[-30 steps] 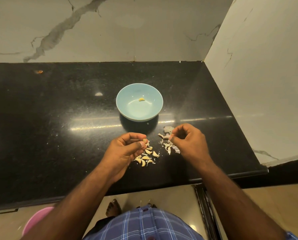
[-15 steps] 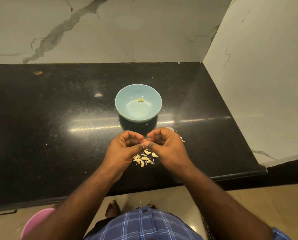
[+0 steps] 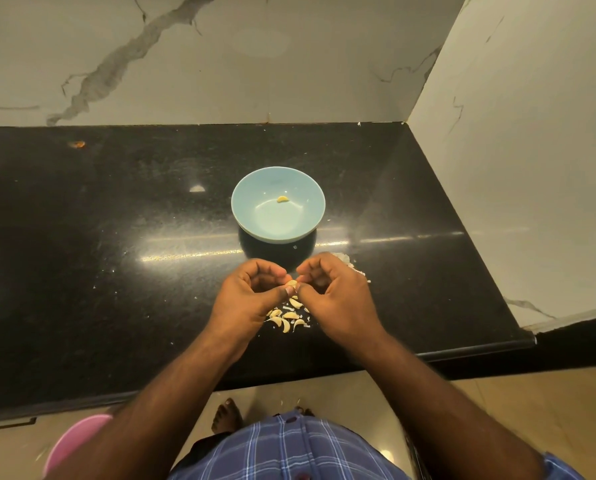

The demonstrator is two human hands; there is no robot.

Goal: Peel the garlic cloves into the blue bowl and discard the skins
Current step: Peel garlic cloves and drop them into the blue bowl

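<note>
A light blue bowl [image 3: 251,216] stands on the black counter [image 3: 116,271] with one peeled garlic clove [image 3: 282,199] inside. Just in front of it my left hand [image 3: 248,299] and my right hand [image 3: 338,299] meet, fingertips together, both pinching a single small garlic clove [image 3: 292,283]. Under and between the hands lies a little heap of several garlic cloves [image 3: 287,318]. A pile of papery skins [image 3: 350,266] shows at the far side of my right hand, mostly hidden by it.
White marble walls close the counter at the back and on the right [image 3: 514,168]. The counter's front edge [image 3: 462,355] runs just below my wrists. A pink bin [image 3: 71,441] sits on the floor at lower left. Small skin flakes dot the counter.
One second ago my right hand was over the skin pile to the right; it has come left to meet my left hand, and both now pinch the clove.
</note>
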